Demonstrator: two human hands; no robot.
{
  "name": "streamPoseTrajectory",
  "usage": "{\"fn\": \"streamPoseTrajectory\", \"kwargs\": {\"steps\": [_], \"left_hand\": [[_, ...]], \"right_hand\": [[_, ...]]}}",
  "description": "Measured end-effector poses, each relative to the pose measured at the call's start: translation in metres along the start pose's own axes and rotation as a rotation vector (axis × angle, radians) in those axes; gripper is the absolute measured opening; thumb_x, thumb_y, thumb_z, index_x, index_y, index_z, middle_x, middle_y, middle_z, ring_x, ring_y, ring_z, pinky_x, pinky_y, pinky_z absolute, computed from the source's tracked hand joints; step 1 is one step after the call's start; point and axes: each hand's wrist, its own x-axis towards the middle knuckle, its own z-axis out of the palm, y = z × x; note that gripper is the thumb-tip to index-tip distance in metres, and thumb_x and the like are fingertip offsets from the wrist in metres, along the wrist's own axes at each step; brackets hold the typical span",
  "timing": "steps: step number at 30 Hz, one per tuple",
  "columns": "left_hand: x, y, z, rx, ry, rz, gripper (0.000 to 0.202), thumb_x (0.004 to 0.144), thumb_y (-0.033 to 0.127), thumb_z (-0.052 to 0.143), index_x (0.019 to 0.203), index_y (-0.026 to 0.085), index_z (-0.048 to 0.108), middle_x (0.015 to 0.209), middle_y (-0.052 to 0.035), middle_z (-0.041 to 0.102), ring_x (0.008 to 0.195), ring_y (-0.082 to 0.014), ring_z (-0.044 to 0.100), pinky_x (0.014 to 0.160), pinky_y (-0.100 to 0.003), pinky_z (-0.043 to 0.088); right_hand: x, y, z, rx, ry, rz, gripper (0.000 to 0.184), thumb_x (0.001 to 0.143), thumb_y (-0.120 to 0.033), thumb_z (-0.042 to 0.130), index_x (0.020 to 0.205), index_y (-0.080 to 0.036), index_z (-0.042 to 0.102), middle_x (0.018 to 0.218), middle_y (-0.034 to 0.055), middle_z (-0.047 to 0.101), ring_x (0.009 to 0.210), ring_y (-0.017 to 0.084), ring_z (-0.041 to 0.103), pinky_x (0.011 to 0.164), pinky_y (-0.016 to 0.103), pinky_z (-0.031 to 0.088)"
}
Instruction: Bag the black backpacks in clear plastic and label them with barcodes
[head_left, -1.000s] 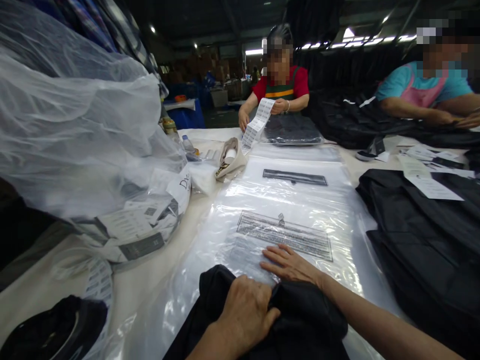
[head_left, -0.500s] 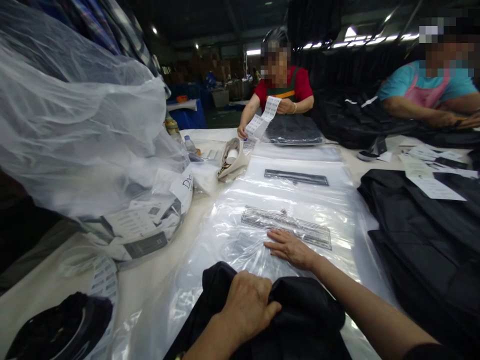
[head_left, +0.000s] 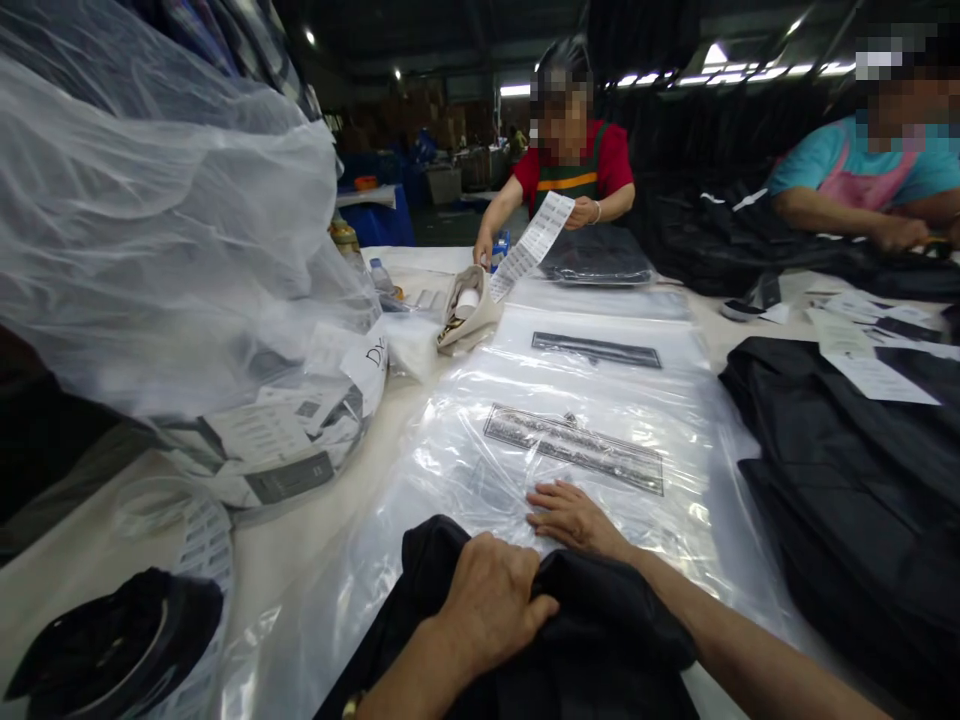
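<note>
My left hand (head_left: 495, 590) is closed on a folded black garment (head_left: 592, 640) at the near edge of the table. Just ahead of it, my right hand (head_left: 574, 515) lies flat with fingers stretched out, touching a clear plastic bag (head_left: 442, 480). This bag is the uppermost of a stack and bears a printed black-bordered panel. Part of the garment overlaps the bag's near end. Below my left hand the garment runs out of view, and its folds hide the left fingertips.
Black garments (head_left: 847, 500) lie to the right with papers on them. A bulging plastic sack of tags (head_left: 285, 450) stands left, near a black item (head_left: 112, 640) and a label strip (head_left: 210, 560). Across the table a person in red (head_left: 616, 160) holds a label sheet (head_left: 536, 240); another person (head_left: 810, 165) sits right.
My right hand has slid back toward me over the plastic, closer to the garment. My left hand keeps its grip. The person across has lifted the label sheet from a lower fold.
</note>
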Motion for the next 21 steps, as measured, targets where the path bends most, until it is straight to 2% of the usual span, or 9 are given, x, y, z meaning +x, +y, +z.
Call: {"fn": "streamPoseTrajectory", "kwargs": {"steps": [6, 9, 12, 13, 15, 18, 21], "left_hand": [[-0.003, 0.002, -0.001, 0.009, 0.009, -0.014, 0.029, 0.078, 0.045, 0.058, 0.085, 0.017, 0.063, 0.088, -0.009, 0.068, 0.088, -0.0275, 0.061, 0.083, -0.041, 0.044], [0.0, 0.001, -0.007, -0.017, -0.002, -0.04, 0.039, 0.076, 0.054, 0.056, 0.086, 0.017, 0.064, 0.088, -0.0098, 0.068, 0.091, -0.0297, 0.061, 0.082, -0.041, 0.045], [0.008, -0.001, -0.014, -0.038, -0.034, -0.05, 0.054, 0.08, 0.064, 0.041, 0.085, 0.016, 0.064, 0.086, -0.0119, 0.069, 0.089, -0.0312, 0.062, 0.079, -0.042, 0.046], [0.01, -0.002, -0.016, -0.039, -0.046, -0.044, 0.057, 0.083, 0.063, 0.034, 0.084, 0.015, 0.065, 0.085, -0.0124, 0.069, 0.088, -0.0312, 0.063, 0.078, -0.041, 0.046], [0.013, -0.004, -0.017, -0.033, -0.054, -0.021, 0.06, 0.088, 0.059, 0.025, 0.083, 0.015, 0.065, 0.084, -0.0124, 0.069, 0.087, -0.0303, 0.064, 0.077, -0.041, 0.046], [0.013, -0.003, -0.013, -0.017, -0.029, 0.024, 0.059, 0.087, 0.059, 0.025, 0.084, 0.016, 0.065, 0.084, -0.0117, 0.069, 0.086, -0.0298, 0.064, 0.077, -0.041, 0.046], [0.011, -0.002, -0.009, -0.006, -0.007, 0.022, 0.059, 0.085, 0.063, 0.029, 0.085, 0.015, 0.064, 0.084, -0.0121, 0.069, 0.085, -0.0305, 0.063, 0.077, -0.042, 0.046]], "right_hand": [[0.015, 0.007, -0.01, 0.035, 0.061, 0.08, 0.026, 0.091, -0.036, 0.044, 0.097, -0.024, 0.065, 0.112, 0.0054, 0.065, 0.112, 0.018, 0.054, 0.095, 0.036, 0.043], [0.028, 0.018, -0.017, 0.021, 0.125, 0.229, 0.036, 0.093, -0.038, 0.034, 0.088, -0.02, 0.065, 0.096, 0.0093, 0.068, 0.095, 0.021, 0.061, 0.082, 0.037, 0.048], [0.037, 0.024, -0.028, 0.016, 0.16, 0.358, 0.049, 0.094, -0.04, 0.021, 0.085, -0.017, 0.063, 0.078, 0.0097, 0.064, 0.074, 0.021, 0.06, 0.068, 0.036, 0.048], [0.037, 0.023, -0.032, 0.03, 0.145, 0.361, 0.049, 0.094, -0.042, 0.021, 0.085, -0.017, 0.063, 0.076, 0.0087, 0.063, 0.072, 0.02, 0.059, 0.066, 0.035, 0.047], [0.031, 0.015, -0.037, 0.075, 0.074, 0.299, 0.045, 0.089, -0.053, 0.033, 0.084, -0.021, 0.064, 0.079, 0.0058, 0.063, 0.075, 0.018, 0.058, 0.069, 0.032, 0.046], [0.015, 0.001, -0.036, 0.133, -0.04, 0.186, 0.047, 0.075, -0.067, 0.05, 0.089, -0.025, 0.065, 0.088, 0.0043, 0.063, 0.084, 0.019, 0.056, 0.076, 0.032, 0.043], [0.005, -0.006, -0.027, 0.15, -0.053, 0.204, 0.052, 0.075, -0.071, 0.045, 0.087, -0.025, 0.067, 0.09, 0.0067, 0.062, 0.086, 0.022, 0.053, 0.077, 0.038, 0.04]]}}
